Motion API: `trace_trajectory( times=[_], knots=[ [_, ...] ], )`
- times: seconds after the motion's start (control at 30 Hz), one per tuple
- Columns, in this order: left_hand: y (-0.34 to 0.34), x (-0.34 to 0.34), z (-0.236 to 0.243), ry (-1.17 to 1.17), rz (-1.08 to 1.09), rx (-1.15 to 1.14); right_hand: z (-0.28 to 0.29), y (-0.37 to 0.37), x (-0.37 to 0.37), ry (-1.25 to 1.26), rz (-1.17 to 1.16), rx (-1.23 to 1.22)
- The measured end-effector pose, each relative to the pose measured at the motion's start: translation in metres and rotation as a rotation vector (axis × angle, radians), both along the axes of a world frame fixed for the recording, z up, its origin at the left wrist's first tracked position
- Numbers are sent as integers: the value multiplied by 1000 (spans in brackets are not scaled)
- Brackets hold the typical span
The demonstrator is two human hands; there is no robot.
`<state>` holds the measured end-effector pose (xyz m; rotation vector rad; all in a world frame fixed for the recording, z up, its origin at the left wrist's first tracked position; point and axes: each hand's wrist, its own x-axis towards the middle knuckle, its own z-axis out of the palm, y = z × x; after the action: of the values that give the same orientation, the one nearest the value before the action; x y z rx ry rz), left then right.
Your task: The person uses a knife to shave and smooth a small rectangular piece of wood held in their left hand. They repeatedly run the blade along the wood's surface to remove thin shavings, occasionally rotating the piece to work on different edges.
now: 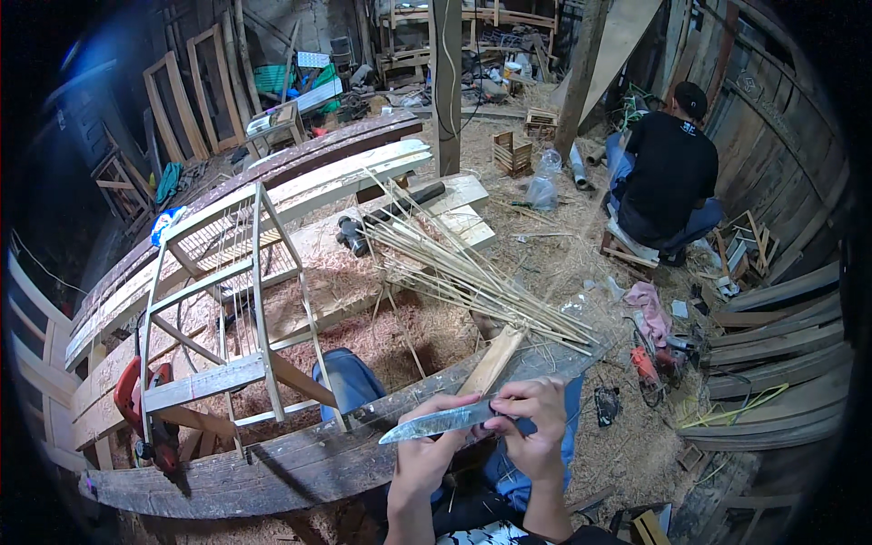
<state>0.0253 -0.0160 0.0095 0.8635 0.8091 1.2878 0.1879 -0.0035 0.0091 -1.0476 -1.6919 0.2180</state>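
Both hands grasp a knife (436, 423) at six o'clock: right hand (536, 427) clenched on the handle, left hand (434, 447) pinching the bare blade, which could slice fingers if it slips.

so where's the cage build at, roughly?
Done: the wooden cage frame stands assembled, with thin bars only in its top panel. In hand: the right hand grips a knife by its handle, and the left hand pinches the blade. Left: the frame's sides are open, and a pile of bamboo slivers lies loose on the planks.
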Motion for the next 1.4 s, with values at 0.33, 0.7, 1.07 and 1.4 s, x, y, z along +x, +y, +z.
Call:
trace_trajectory(
  times=[0.33, 0.7, 1.07, 1.4],
  knots=[
    [3, 5, 5, -15, -33, -4, -2, -2, 8, -47, -141, 87],
    [5, -21, 0, 37, -98, -72, -31, 10, 49, -14, -462, 80],
    [18, -21, -13, 260, -168, 63, -22, 4, 56, 170, -540, 14],
    [17, -12, -14, 182, -6, 111, -14, 7, 24, -20, -341, 29]
  ],
)
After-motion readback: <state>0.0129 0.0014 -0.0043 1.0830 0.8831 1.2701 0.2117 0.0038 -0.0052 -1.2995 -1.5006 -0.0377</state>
